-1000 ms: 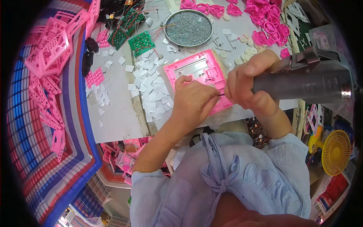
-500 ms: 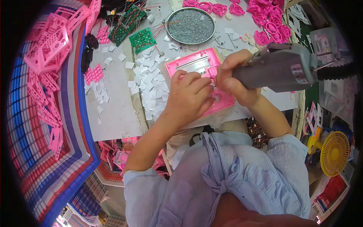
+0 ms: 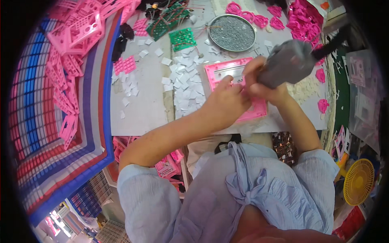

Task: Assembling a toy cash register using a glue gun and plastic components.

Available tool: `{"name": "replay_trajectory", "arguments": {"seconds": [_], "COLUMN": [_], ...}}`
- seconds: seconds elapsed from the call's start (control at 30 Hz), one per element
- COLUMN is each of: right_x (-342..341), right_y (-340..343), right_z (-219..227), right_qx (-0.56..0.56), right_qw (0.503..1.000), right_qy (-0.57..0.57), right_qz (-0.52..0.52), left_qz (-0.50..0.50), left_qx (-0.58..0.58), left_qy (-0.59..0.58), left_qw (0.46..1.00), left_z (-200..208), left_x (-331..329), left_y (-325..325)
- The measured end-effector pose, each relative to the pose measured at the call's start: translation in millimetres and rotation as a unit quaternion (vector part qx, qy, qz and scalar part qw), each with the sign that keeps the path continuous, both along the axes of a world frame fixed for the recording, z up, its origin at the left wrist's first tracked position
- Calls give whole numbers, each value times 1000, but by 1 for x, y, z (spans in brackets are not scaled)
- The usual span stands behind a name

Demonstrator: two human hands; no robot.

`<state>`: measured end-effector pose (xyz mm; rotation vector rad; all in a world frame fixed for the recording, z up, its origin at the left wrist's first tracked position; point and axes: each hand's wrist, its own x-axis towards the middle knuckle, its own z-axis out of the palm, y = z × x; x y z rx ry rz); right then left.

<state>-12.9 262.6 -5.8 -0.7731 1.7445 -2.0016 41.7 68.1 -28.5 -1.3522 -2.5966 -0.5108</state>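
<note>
A pink plastic casing [image 3: 258, 108] with metal strips in its upper part lies on the table in front of me. My right hand [image 3: 268, 88] is wrapped round a grey electric screwdriver [image 3: 287, 64], tilted over the casing, its cable running off to the upper right. The tool's tip is hidden behind my hands. My left hand [image 3: 229, 101] rests on the casing beside the tool, fingers bent and close together. Whatever its fingertips pinch is out of sight.
A round dish [image 3: 254, 39] of small grey metal screws stands beyond the casing. White square pieces [image 3: 186, 83] lie to its left, near a green circuit board [image 3: 182, 39] with wires. Pink rings [image 3: 304, 24] are heaped at far right. Pink frames [image 3: 77, 36] fill the striped sheet at left.
The view has shifted, so the table sits further right. My left hand has turned and its fingers have drawn together nearer the screwdriver. The screwdriver is angled more upward at its cable end.
</note>
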Motion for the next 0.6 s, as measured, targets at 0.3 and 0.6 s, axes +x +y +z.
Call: {"name": "replay_trajectory", "arguments": {"seconds": [0.3,0.6], "right_x": [-29,-35], "right_y": [28,58], "right_z": [47,31], "right_qx": [-166,-107], "right_qw": [979,969], "right_qy": [16,30], "right_qz": [-119,-220], "left_qz": [575,633], "left_qx": [-21,-95], "left_qy": [-54,-94], "left_qw": [816,762], "left_z": [7,-8], "left_x": [-126,-90], "left_y": [-144,-256]}}
